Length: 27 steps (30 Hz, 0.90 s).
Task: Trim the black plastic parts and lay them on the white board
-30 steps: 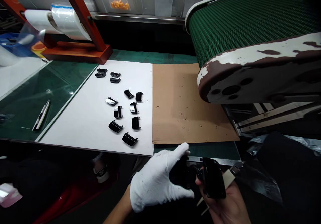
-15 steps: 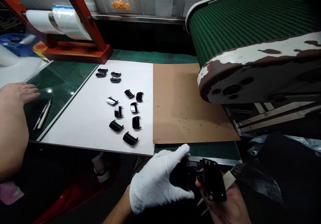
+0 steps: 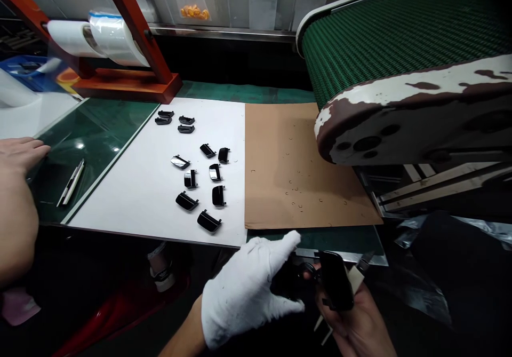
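My left hand [image 3: 250, 287], in a white glove, is curved in a C at the table's front edge. Thumb and fingers close around a dark part [image 3: 285, 281], whose outline is mostly lost in shadow. Beside it, my bare right hand [image 3: 360, 314] grips a glossy black plastic part [image 3: 336, 282] with small tabs. The same hand also holds a pale-handled tool [image 3: 355, 278] with a grey blade-like tip; two thin pale ends stick out below the palm. Several similar black parts [image 3: 186, 201] lie spread over the white sheet [image 3: 136, 186].
Brown cardboard [image 3: 276, 149] with small dark curled scraps lies right of the sheet. A green conveyor belt [image 3: 400, 31] overhangs at right. An orange stand [image 3: 128, 85] holds film rolls at back left. Another person's arm [image 3: 16, 202] rests near pens [image 3: 71, 182] at left.
The black part in my right hand has turned slightly and shifted left, and the tool tip has tilted. My gloved hand moved slightly left. The other person's hand drew back left.
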{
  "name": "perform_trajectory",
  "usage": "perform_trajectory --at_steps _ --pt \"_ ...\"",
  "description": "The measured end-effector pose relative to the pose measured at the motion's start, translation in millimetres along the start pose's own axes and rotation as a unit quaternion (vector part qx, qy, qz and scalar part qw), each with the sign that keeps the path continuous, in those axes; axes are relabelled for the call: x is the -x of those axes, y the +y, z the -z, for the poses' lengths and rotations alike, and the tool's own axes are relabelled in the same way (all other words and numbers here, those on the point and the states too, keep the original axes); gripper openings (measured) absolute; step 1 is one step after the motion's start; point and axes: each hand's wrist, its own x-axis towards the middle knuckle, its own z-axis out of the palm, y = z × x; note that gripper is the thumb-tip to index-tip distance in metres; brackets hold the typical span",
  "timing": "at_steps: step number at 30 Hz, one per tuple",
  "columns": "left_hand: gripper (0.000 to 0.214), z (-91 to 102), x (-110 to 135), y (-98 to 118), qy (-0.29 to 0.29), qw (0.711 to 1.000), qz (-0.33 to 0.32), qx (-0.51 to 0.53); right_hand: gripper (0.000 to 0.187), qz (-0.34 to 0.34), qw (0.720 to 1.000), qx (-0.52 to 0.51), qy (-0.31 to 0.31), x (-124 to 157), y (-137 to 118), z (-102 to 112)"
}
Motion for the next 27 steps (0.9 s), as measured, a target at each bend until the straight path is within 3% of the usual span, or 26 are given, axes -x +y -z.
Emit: perform_trajectory --at_steps 5,10,17,23,27 --pt "0.092 6.4 -4.5 5.0 -0.015 1.0 -0.002 -0.022 0.037 0.005 1.0 0.015 -0.005 -0.8 1.3 0.5" --pt "0.09 8.7 -5.4 7.1 -0.044 0.998 -0.001 -0.041 0.029 -0.013 1.0 0.018 -0.019 -2.5 3.1 1.6" --pt "0.095 -4.0 8.7 -0.4 0.051 0.997 -0.051 0.015 0.031 0.007 0.999 -0.03 0.028 1.3 -4.7 -14.0" --pt "0.099 -29.2 26.3 -10.2 0.119 0.993 -0.017 0.007 0.027 -0.044 0.997 -0.054 0.022 -5.0 13.2 -6.1" --pt "0.097 -50.8 31.7 -8.5 0.182 0.975 0.02 0.125 0.033 -0.053 0.997 -0.061 -0.008 -5.9 30.1 -9.8"
